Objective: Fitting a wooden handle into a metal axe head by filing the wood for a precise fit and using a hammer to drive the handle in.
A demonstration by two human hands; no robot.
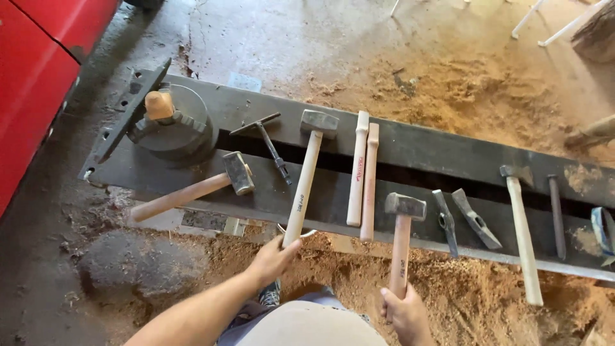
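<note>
My left hand (272,259) touches the near end of a long wooden-handled hammer (306,176) whose steel head lies on a dark metal lathe bed (410,144). My right hand (405,311) is wrapped around the handle of a shorter sledge hammer (403,224), its head resting on the bed's front rail. Two bare wooden handles (363,173) lie side by side between the two hammers.
A third hammer (211,186) lies at the left beside a lathe chuck (176,125) gripping a wooden stub, with a T-shaped key (269,141) nearby. Loose pick heads (461,218), another handled tool (522,230) and a punch (556,214) lie to the right. Sawdust covers the floor; a red panel (38,83) stands at left.
</note>
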